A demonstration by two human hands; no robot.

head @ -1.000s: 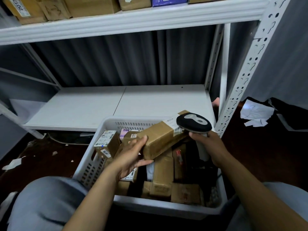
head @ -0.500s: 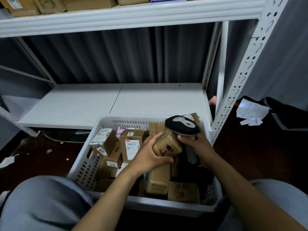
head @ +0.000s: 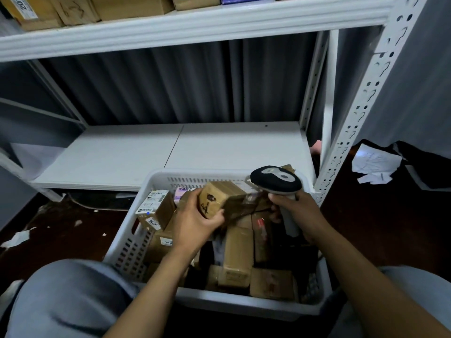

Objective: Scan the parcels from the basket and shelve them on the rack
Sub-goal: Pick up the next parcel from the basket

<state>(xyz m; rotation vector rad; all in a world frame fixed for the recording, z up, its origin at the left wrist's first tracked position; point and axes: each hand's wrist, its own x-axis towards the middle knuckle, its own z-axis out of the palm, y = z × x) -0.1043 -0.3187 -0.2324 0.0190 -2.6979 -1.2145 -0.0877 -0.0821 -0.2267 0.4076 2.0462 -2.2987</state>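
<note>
A: Fingers [head: 216, 218] of the left hand [head: 195, 223] are curled under the parcel [head: 220, 198], thumb on top, gripping its left end.
B: Parcel position?
A: Held up over the far half of the basket [head: 244, 307], tilted, long axis left to right. Its right end runs under the head of the scanner [head: 275, 179]. Contact there: cannot tell.
B: Other hand?
A: Right hand [head: 301, 213] is wrapped round the scanner handle, so the parcel sits between the two hands.
B: Edges, room?
A: Basket's back rim is close to the front edge of the lower shelf [head: 136, 157]. The rack upright [head: 361, 113] is just right of the scanner head. There's a tall open gap between the lower shelf and the upper shelf [head: 195, 23].
B: Counts?
A: One parcel in hand, one scanner, one basket. Loose parcels [head: 238, 254] in the basket: roughly ten, stacked at angles, exact number unclear. Lower shelf is two white boards side by side. Upper shelf has at least five boxes [head: 131, 6], cropped at the top. Paper scraps [head: 375, 164] lie on the floor [head: 61, 230], right of the upright and also left of the basket.
</note>
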